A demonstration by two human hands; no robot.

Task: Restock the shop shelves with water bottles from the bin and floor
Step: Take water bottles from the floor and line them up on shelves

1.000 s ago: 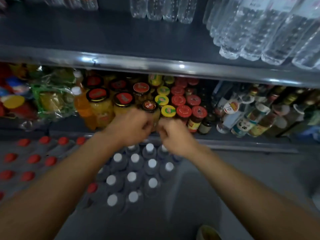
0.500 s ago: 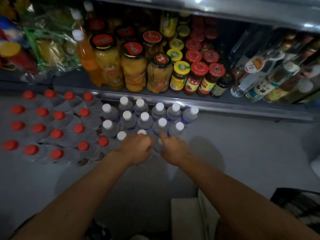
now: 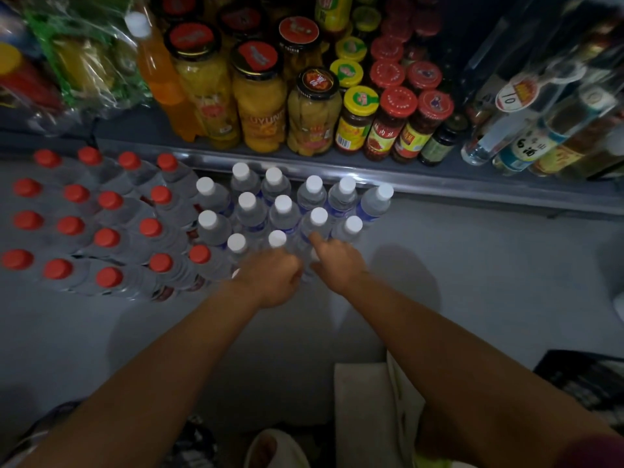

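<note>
Water bottles stand on the floor (image 3: 472, 282) in two groups below the shelf (image 3: 439, 184): red-capped bottles (image 3: 108, 238) at the left, white-capped bottles (image 3: 283, 211) just beside them. I see my left hand (image 3: 270, 278) curled at the near edge of the white-capped group, though what it grips I cannot tell. My right hand (image 3: 337, 261) sits close beside it, forefinger stretched out touching a white-capped bottle. Jars (image 3: 260, 96) fill the shelf above.

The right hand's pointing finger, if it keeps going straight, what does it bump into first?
Probably a white-capped water bottle just ahead of the right hand. The fingertip already looks at its shoulder, though whether it touches is unclear.
</note>
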